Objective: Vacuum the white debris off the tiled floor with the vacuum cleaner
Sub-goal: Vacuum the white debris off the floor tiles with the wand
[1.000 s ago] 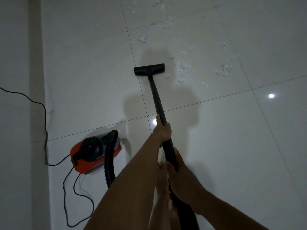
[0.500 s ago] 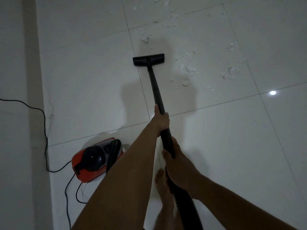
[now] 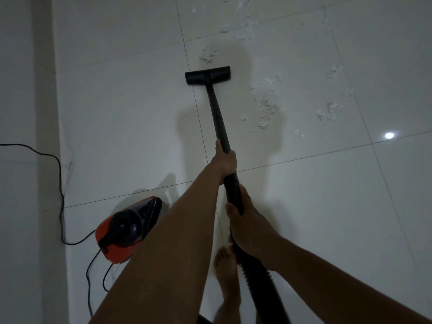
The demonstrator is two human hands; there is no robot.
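A black vacuum wand runs away from me to a flat black floor nozzle resting on the white tiled floor. My left hand is shut around the wand higher up. My right hand grips it lower, where the ribbed hose starts. White debris lies just beyond the nozzle, in clumps to its right, further right and at the far top. The red and black vacuum body sits on the floor at my lower left.
A black power cord trails from the vacuum body along a pale wall or pillar on the left. My bare foot stands beside the hose. A ceiling light glints on the tile at the right.
The nozzle has slid forward, away from me, to just short of the debris clump ahead. My arms have stretched out with it and the view has tipped forward.
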